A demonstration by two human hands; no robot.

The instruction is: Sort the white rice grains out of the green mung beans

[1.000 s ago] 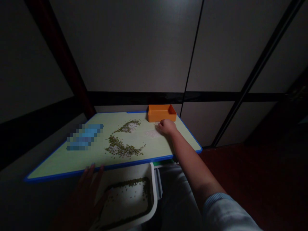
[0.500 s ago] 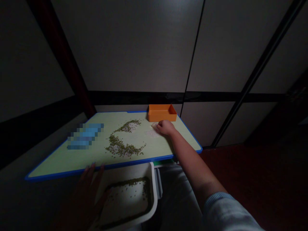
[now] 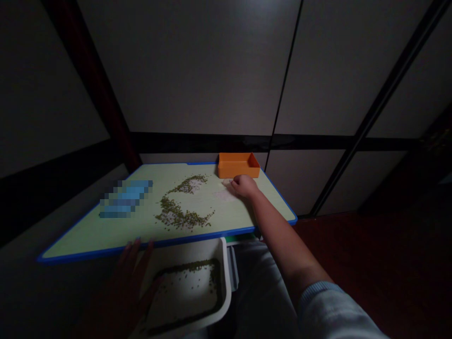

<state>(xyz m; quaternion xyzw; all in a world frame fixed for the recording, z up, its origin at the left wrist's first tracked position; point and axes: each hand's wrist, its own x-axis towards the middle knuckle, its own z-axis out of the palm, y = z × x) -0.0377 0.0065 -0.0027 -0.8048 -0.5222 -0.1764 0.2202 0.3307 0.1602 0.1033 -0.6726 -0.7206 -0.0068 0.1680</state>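
Note:
My right hand (image 3: pixel 245 186) is closed over the far right part of the table, its fingers pressed together. Just left of its fingertips is a small pale shape (image 3: pixel 226 182), too dim to name, and whether the fingers grip it is hidden. A pale patch of fine grains (image 3: pixel 223 195) lies below the hand. Small green beans (image 3: pixel 173 214) mixed with white grains form two loose heaps left of it. In shadow, my left hand (image 3: pixel 130 278) is open with fingers apart, at the left side of a white plastic bin (image 3: pixel 228 287). Scattered beans lie inside the bin.
An orange open box (image 3: pixel 238 170) stands at the back right of the blue-edged table (image 3: pixel 106 238), beyond my right hand. A blurred-out blue item (image 3: pixel 127 198) lies at the left. Cabinet panels (image 3: pixel 197 84) rise directly behind the table.
My right hand stays almost in place, with a very slight shift of its fingers. The left hand, the beans and the boxes look the same.

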